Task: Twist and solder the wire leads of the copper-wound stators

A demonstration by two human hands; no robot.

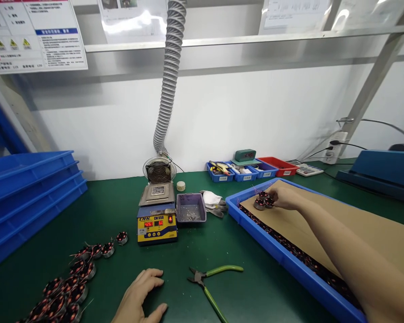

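My right hand [283,198] reaches over the far left corner of a blue tray [279,253], its fingers pinched on a small round motor stator with copper windings. Other motor stators [260,203] sit right beside those fingers, on a sheet of brown cardboard [326,213] in the tray. Dark stators show in a row along the tray's near edge, under the cardboard. My left hand [139,296] rests open on the green table, fingers spread, holding nothing. To its left lies a cluster of copper-wound stators [63,291]. Green-handled cutting pliers [199,278] lie spread to its right.
A yellow and blue solder pot [157,229] reading 426 stands mid-table under a grey flexible duct [170,76]. Beside it are a purple bin [191,220] with scraps and a glove [213,202]. Stacked blue trays [30,193] stand left; small tool bins [244,172] line the back.
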